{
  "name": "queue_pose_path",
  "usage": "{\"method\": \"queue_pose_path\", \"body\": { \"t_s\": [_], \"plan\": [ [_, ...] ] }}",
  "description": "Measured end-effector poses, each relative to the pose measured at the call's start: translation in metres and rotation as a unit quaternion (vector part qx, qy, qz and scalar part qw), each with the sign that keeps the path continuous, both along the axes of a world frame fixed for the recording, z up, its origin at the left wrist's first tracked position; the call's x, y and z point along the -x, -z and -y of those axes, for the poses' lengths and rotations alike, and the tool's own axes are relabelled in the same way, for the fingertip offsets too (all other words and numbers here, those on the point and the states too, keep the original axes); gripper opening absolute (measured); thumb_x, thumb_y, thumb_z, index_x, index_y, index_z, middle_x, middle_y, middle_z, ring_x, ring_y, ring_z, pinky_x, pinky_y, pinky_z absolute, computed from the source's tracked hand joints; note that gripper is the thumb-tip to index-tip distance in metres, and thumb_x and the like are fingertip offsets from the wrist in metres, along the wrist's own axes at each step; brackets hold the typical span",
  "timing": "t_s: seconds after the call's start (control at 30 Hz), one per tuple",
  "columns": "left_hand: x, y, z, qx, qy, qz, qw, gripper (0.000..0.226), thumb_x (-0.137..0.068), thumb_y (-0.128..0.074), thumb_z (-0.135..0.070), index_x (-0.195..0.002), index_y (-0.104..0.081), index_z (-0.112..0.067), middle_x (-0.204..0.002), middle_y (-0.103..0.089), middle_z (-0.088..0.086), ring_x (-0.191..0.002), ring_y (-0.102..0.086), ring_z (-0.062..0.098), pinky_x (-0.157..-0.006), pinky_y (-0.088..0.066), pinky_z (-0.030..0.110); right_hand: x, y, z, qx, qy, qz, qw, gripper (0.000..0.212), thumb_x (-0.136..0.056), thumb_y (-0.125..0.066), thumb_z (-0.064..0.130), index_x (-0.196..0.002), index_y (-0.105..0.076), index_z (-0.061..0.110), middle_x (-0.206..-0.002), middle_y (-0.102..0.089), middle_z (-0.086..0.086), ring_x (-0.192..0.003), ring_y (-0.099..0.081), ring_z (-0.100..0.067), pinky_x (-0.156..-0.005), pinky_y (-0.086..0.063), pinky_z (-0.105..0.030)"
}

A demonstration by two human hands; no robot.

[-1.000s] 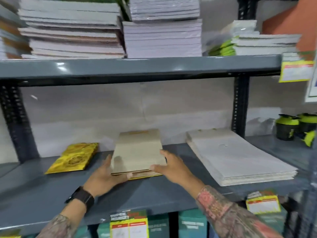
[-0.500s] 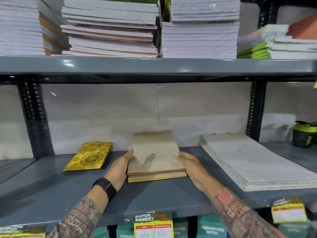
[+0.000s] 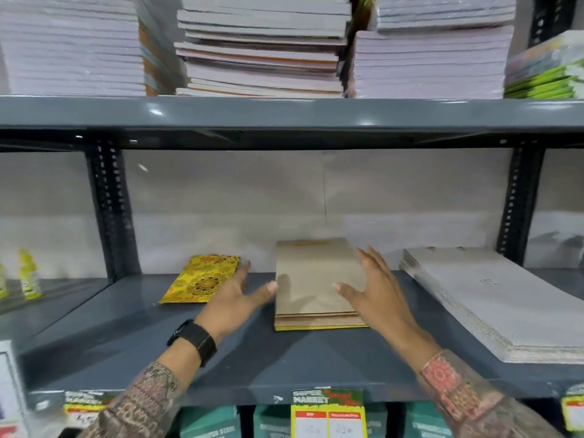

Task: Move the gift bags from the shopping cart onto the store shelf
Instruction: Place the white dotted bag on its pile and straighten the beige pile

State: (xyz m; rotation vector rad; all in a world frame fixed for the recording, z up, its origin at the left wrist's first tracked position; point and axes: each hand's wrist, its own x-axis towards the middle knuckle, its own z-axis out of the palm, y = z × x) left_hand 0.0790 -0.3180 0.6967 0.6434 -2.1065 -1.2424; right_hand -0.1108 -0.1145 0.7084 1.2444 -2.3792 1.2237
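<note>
A small stack of flat tan gift bags [image 3: 313, 279] with a yellow bottom edge lies in the middle of the grey shelf [image 3: 284, 361]. My left hand [image 3: 235, 300] hovers just left of the stack, fingers spread, thumb near its left edge. Over the stack's right side is my right hand [image 3: 374, 292], open with fingers apart and holding nothing. A flat yellow patterned gift bag [image 3: 202, 278] lies to the left of my left hand. The shopping cart is out of view.
A wide pile of flat white gift bags [image 3: 493, 298] fills the shelf's right part. Stacks of notebooks [image 3: 262, 49] load the shelf above. Black uprights [image 3: 109, 213] stand at both sides. Price tags [image 3: 328, 412] and teal boxes [image 3: 271, 422] sit below.
Both hands have let go of the sides of the tan stack and opened, the left drawing away to the left. The stack lies still on the shelf.
</note>
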Motion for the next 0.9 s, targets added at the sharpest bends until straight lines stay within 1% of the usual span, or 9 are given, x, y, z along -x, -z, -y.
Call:
{"method": "queue_pose_path", "body": {
  "t_s": [0.07, 0.13, 0.3, 0.43, 0.6, 0.67, 0.77, 0.83, 0.9],
  "plan": [
    [-0.025, -0.013, 0.030, 0.028, -0.067, 0.002, 0.997, 0.098, -0.079, -0.078, -0.047, -0.159, -0.026, -0.022, -0.162, -0.034, -0.003, -0.149, -0.034, 0.016, -0.121, -0.030, 0.037, -0.024, -0.011, 0.024, 0.023, -0.033, -0.084, 0.996, 0.072, -0.094, -0.070, 0.034, -0.157, -0.040, 0.018, -0.167, -0.034, 0.003, -0.155, -0.030, -0.016, -0.122, -0.023, -0.026],
    [-0.049, -0.020, 0.063, 0.060, -0.143, 0.069, 0.985, 0.099, -0.077, -0.084, -0.037, -0.158, -0.029, -0.020, -0.160, -0.039, 0.002, -0.147, -0.039, 0.022, -0.117, -0.035, 0.035, -0.053, -0.022, 0.056, -0.007, -0.081, -0.118, 0.990, 0.067, -0.092, -0.071, 0.031, -0.153, -0.048, 0.018, -0.160, -0.047, 0.000, -0.149, -0.041, -0.019, -0.121, -0.028, -0.027],
    [-0.075, -0.019, 0.106, -0.001, -0.172, 0.231, 0.958, 0.120, -0.075, -0.087, -0.027, -0.161, -0.006, -0.007, -0.163, -0.032, 0.011, -0.148, -0.037, 0.028, -0.117, -0.035, 0.035, -0.105, -0.010, 0.158, -0.157, -0.167, -0.011, 0.973, 0.072, -0.072, -0.085, 0.047, -0.136, -0.063, 0.022, -0.138, -0.068, -0.004, -0.130, -0.061, -0.026, -0.105, -0.051, -0.038],
    [-0.078, -0.007, 0.124, 0.022, -0.203, 0.271, 0.941, 0.114, -0.070, -0.088, -0.039, -0.158, -0.022, -0.008, -0.161, -0.037, 0.010, -0.146, -0.040, 0.028, -0.117, -0.037, 0.036, -0.093, 0.031, 0.231, -0.195, -0.136, 0.045, 0.970, 0.082, -0.057, -0.082, 0.061, -0.128, -0.063, 0.026, -0.125, -0.074, 0.001, -0.116, -0.070, -0.025, -0.096, -0.058, -0.039],
    [-0.077, -0.001, 0.140, 0.024, -0.188, 0.233, 0.954, 0.071, -0.078, -0.083, -0.029, -0.140, -0.054, -0.014, -0.140, -0.062, 0.007, -0.127, -0.059, 0.028, -0.106, -0.047, 0.034, -0.101, 0.040, 0.249, -0.138, -0.132, 0.100, 0.977, 0.068, -0.066, -0.082, 0.053, -0.124, -0.064, 0.023, -0.122, -0.075, 0.002, -0.113, -0.070, -0.025, -0.093, -0.057, -0.036],
    [-0.075, -0.003, 0.147, -0.014, -0.151, 0.203, 0.967, 0.071, -0.073, -0.086, -0.022, -0.138, -0.055, -0.017, -0.138, -0.061, 0.001, -0.124, -0.060, 0.024, -0.107, -0.046, 0.032, -0.099, 0.040, 0.256, -0.103, -0.166, 0.191, 0.962, 0.075, -0.063, -0.088, 0.051, -0.129, -0.062, 0.024, -0.125, -0.072, 0.007, -0.116, -0.068, -0.020, -0.095, -0.053, -0.032],
    [-0.073, -0.010, 0.156, -0.083, -0.145, 0.173, 0.971, 0.078, -0.060, -0.086, -0.018, -0.132, -0.056, -0.010, -0.134, -0.062, 0.005, -0.121, -0.059, 0.027, -0.105, -0.047, 0.032, -0.078, 0.052, 0.284, -0.006, -0.174, 0.367, 0.914, 0.106, -0.042, -0.095, 0.057, -0.136, -0.060, 0.021, -0.130, -0.072, 0.004, -0.122, -0.068, -0.022, -0.105, -0.054, -0.042],
    [-0.071, -0.010, 0.165, -0.092, -0.147, 0.161, 0.972, 0.072, -0.041, -0.081, -0.025, -0.109, -0.066, -0.009, -0.125, -0.069, 0.013, -0.114, -0.063, 0.032, -0.102, -0.052, 0.043, -0.067, 0.062, 0.302, 0.015, -0.176, 0.414, 0.893, 0.102, -0.047, -0.091, 0.043, -0.139, -0.057, 0.015, -0.135, -0.069, -0.003, -0.122, -0.067, -0.023, -0.107, -0.053, -0.046],
    [-0.072, -0.011, 0.163, -0.085, -0.146, 0.152, 0.974, 0.059, -0.045, -0.080, -0.021, -0.100, -0.063, -0.012, -0.117, -0.070, 0.014, -0.111, -0.062, 0.031, -0.099, -0.052, 0.041, -0.088, 0.042, 0.282, 0.007, -0.164, 0.400, 0.902, 0.094, -0.055, -0.088, 0.033, -0.140, -0.055, 0.014, -0.136, -0.067, -0.003, -0.124, -0.065, -0.024, -0.108, -0.053, -0.046]
  ]
}}
